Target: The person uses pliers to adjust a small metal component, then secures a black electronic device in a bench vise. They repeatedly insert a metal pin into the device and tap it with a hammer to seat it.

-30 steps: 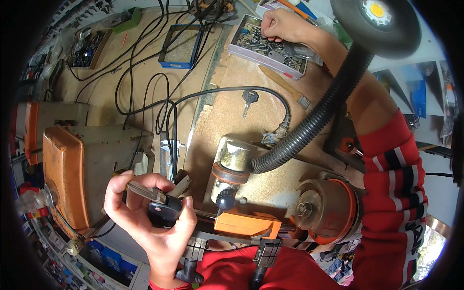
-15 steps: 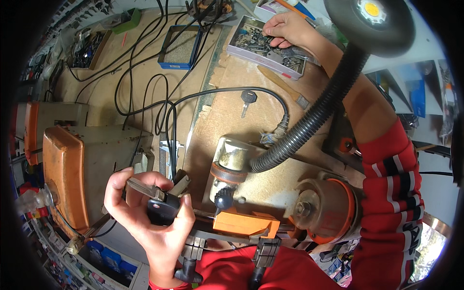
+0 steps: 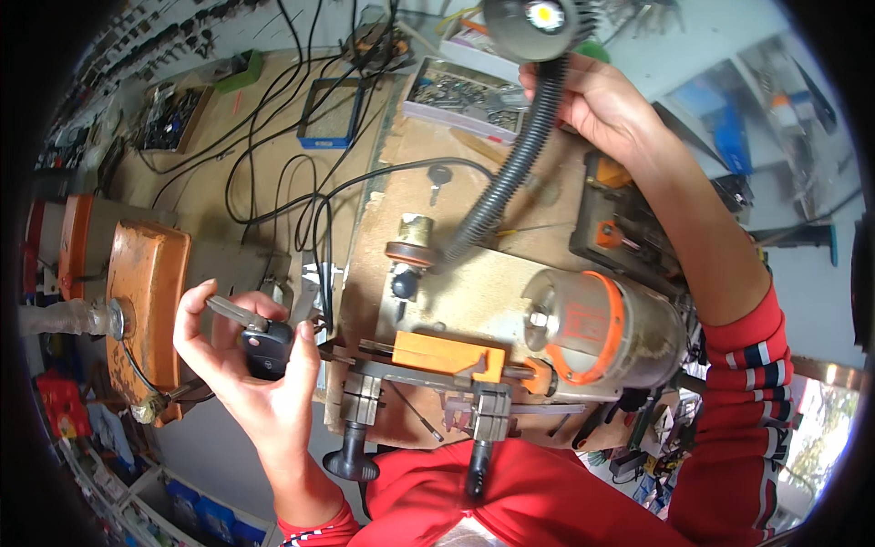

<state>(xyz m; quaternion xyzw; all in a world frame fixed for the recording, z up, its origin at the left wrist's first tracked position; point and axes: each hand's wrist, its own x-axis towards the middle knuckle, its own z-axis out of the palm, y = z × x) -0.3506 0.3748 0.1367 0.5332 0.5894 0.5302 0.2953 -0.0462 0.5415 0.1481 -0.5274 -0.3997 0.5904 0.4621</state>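
At the lower left of the bench (image 3: pixel 387 219), a black key fob (image 3: pixel 267 351) with a metal blade (image 3: pixel 235 313) folded out is held in the left hand (image 3: pixel 260 401). The fingers are curled and closed on it; the thumb is set against its right side, the index fingertip by the far end of the blade, which is pointed up and to the left.

Upper right: the right hand (image 3: pixel 602 105) is raised beside the ribbed lamp neck (image 3: pixel 510 173), just below the lamp head (image 3: pixel 527 32). Its fingers are bent and partly hidden by the neck; whether anything is gripped there cannot fairly be told from this view.

Left of that hand, a pale box (image 3: pixel 448 118) filled with small metal pieces is partly covered by the neck. Nearer, a loose key (image 3: pixel 439 178) with a dark head is laid flat on the bench.

In the foreground, the machine is fitted with an orange block (image 3: pixel 447 354), two metal clamps (image 3: pixel 363 401) with black handles, and a rounded housing (image 3: pixel 597 319) ringed in orange. Farther back, a blue box (image 3: pixel 326 141) is crossed by black cables (image 3: pixel 437 162). An orange-fronted casing (image 3: pixel 146 301) is seen just left of the left hand.
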